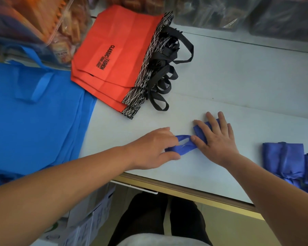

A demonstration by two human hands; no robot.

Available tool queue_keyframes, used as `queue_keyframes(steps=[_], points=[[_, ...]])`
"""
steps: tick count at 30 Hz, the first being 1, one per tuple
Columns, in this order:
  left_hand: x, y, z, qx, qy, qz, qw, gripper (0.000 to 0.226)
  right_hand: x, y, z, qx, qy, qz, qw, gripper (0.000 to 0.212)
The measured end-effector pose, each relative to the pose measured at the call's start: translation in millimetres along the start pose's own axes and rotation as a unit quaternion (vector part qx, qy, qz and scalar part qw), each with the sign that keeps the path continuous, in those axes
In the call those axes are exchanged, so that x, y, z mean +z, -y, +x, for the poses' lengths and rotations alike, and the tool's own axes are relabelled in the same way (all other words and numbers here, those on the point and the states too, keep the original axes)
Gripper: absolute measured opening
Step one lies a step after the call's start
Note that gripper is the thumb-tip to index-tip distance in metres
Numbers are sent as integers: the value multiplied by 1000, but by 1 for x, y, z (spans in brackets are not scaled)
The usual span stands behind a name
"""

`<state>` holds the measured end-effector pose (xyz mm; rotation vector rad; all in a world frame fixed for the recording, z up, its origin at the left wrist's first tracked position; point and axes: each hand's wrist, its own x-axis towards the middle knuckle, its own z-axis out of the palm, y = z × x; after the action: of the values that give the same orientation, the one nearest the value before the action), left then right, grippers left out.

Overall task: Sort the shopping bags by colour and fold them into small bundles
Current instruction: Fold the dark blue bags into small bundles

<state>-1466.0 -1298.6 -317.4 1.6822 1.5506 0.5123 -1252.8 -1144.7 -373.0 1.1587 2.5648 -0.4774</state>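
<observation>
A dark blue bag, folded into a small bundle (198,129), lies on the white counter (238,86) near the front edge. My right hand (215,137) presses flat on it with spread fingers. The bag's handle strap (182,147) sticks out to the left, and my left hand (153,148) pinches that strap between thumb and fingers. Several folded dark blue bundles (284,158) lie at the right edge. A stack of red bags (117,55) with black patterned tops and black handles sits at the back. Light blue bags (34,112) lie flat on the left.
Clear plastic bags of packaged goods (43,27) stand behind the red stack, and dark wrapped goods (238,11) line the back right. The counter's gold front edge (185,190) runs below my hands. Cardboard boxes (89,215) sit on the floor at lower left.
</observation>
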Motion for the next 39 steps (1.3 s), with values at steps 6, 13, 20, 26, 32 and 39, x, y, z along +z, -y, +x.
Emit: queue_keyframes(steps=[6,13,20,26,32,39], points=[[-10,-15,4,66,6,86,994,21,-2,1,-7,-8,26,5,1000,77],[19,6,12,-234,-253,-147,927,23,0,15,-18,25,8,113,993,97],[59,-15,27,-505,-229,-296,778,31,7,34,-25,79,-17,36,996,112],[36,-3,19,-420,-283,-309,805,32,13,39,-24,102,-75,33,991,80],[41,4,15,-436,-269,-310,801,34,10,48,-21,142,-72,32,987,86],[37,2,19,-351,-269,-345,828,13,19,48,-18,143,-101,27,984,68]])
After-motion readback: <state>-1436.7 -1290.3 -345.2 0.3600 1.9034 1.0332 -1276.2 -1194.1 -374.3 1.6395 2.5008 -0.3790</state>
